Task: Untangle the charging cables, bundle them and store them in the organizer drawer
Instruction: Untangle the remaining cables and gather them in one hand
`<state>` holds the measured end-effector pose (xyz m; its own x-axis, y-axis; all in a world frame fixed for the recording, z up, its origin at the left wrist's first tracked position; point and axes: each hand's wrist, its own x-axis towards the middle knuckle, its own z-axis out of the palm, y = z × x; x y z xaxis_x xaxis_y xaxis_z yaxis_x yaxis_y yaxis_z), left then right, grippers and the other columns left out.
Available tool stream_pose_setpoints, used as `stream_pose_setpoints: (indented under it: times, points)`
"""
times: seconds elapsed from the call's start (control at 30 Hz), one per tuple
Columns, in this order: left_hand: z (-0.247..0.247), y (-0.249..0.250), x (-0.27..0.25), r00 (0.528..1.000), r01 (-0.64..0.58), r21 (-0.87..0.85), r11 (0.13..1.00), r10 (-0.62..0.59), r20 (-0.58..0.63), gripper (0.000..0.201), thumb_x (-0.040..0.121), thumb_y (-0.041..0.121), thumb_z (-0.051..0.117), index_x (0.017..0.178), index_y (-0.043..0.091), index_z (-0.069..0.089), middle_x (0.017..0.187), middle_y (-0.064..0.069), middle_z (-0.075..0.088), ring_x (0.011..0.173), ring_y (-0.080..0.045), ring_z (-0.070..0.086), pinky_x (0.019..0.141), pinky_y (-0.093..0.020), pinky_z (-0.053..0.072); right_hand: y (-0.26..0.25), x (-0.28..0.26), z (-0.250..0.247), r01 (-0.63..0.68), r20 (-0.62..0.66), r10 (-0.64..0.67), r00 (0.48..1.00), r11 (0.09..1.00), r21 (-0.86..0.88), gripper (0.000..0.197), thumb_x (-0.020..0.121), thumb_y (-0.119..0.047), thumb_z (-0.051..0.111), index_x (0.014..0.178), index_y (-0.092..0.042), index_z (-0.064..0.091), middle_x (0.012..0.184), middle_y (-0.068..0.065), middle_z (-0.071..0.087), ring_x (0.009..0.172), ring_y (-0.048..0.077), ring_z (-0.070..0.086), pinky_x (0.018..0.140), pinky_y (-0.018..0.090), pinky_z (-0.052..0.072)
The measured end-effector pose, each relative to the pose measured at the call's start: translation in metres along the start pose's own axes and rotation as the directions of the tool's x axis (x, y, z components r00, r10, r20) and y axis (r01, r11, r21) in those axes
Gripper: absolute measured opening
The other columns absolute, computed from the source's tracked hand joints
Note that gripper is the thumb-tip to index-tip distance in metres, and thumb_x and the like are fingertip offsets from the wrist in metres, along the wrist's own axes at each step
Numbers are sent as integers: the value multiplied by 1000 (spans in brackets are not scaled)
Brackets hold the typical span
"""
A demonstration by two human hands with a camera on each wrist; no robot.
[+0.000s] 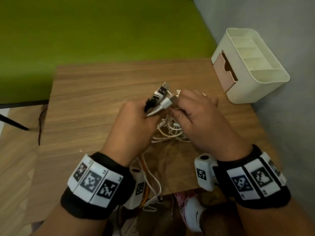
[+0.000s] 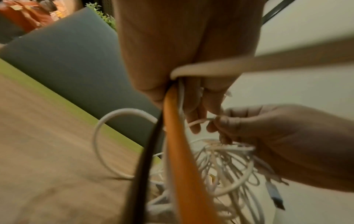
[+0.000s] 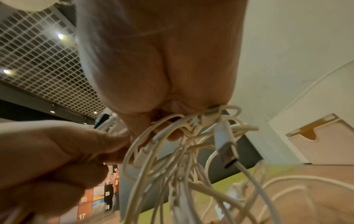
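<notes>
My left hand [image 1: 134, 123] grips a cluster of USB plugs [image 1: 161, 97], white and black, fanned upward above the table. An orange cable [image 2: 178, 151], a black cable [image 2: 147, 159] and white ones run back from this fist. My right hand [image 1: 197, 113] pinches white cable ends [image 3: 206, 119] just right of the plugs. A tangle of white charging cables [image 1: 170, 132] hangs between both hands down to the table; in the right wrist view a USB plug [image 3: 226, 150] dangles from it. The cream organizer [image 1: 255, 79] stands at the back right, its pink drawer [image 1: 225, 70] facing left and pushed in.
The small wooden table [image 1: 88, 103] holds the work; its front edge is just behind my wrists. A green surface [image 1: 85, 31] lies beyond the table, a grey wall [image 1: 289, 40] to the right. White cables [image 1: 153, 193] hang over the front edge. A shoe [image 1: 194, 213] shows below.
</notes>
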<state>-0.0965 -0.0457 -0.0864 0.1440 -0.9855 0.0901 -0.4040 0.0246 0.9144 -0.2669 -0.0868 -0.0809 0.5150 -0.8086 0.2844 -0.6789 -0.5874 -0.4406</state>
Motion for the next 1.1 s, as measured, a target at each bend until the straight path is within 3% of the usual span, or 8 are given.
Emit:
stream_pose_setpoints:
  times: [0.17, 0.37, 0.53, 0.63, 0.73, 0.83, 0.97, 1.1]
  points:
    - [-8, 15, 6, 993, 26, 28, 999, -29, 112, 20, 91, 25, 66, 74, 16, 67, 55, 7, 60, 48, -2, 51, 50, -30, 40, -1, -2, -8, -65, 99, 60, 993, 997, 43, 23, 102, -44, 42, 96, -32, 60, 89, -17, 50, 91, 1, 43, 80, 37, 24]
    - [-32, 25, 28, 985, 174, -440, 881, -149, 91, 29, 93, 26, 62, 66, 18, 63, 60, -6, 32, 39, -9, 24, 39, -19, 26, 16, 1, -13, -230, 107, 226, 968, 973, 28, 23, 102, -44, 41, 88, -32, 54, 83, -19, 50, 89, 1, 45, 85, 38, 21]
    - [-18, 3, 29, 989, 139, 7, 990, -138, -46, 17, 91, 31, 66, 78, 23, 71, 55, 16, 62, 40, 2, 45, 49, -27, 36, 17, 0, -6, -162, -109, 173, 979, 982, 101, 20, 100, -40, 45, 90, -33, 61, 85, -14, 41, 85, 8, 45, 81, 40, 32]
    - [0, 5, 20, 999, -11, 112, 994, 5, 47, 12, 90, 28, 67, 78, 30, 69, 62, 26, 63, 59, 10, 57, 54, -19, 44, 9, 1, 2, -130, -118, 131, 984, 991, 16, 25, 97, -34, 46, 105, -26, 68, 90, -9, 42, 90, 13, 42, 79, 39, 33]
    - [8, 8, 17, 990, -109, 172, 979, 92, 109, 29, 90, 17, 65, 69, 36, 59, 64, 20, 63, 62, 8, 56, 51, -14, 36, 3, 0, 3, -85, -108, 88, 990, 996, 25, 26, 91, -22, 43, 106, -23, 65, 93, -7, 45, 91, 11, 42, 81, 41, 35]
    - [0, 13, 18, 991, -111, 172, 979, 96, 96, 28, 89, 16, 65, 66, 27, 57, 57, 13, 59, 55, 1, 53, 47, -18, 33, -2, 1, -1, -105, -33, 109, 994, 991, 88, 25, 95, -38, 41, 106, -31, 62, 94, -15, 46, 93, 5, 41, 79, 36, 27]
    - [-27, 18, 17, 994, 33, -91, 995, -42, -100, 23, 87, 25, 67, 65, 21, 65, 40, 7, 45, 37, -8, 38, 43, -28, 28, 10, 3, -3, -261, 111, 266, 958, 964, -51, 5, 95, -37, 58, 93, -34, 53, 88, -21, 47, 96, 3, 39, 83, 35, 20]
    - [-41, 9, 20, 981, 141, -259, 955, -170, -93, 24, 93, 20, 63, 69, 18, 68, 45, 2, 33, 40, -18, 26, 46, -35, 21, 16, 4, -5, -322, 125, 328, 937, 945, -62, 7, 94, -35, 61, 89, -34, 55, 90, -27, 48, 97, -2, 39, 91, 36, 24]
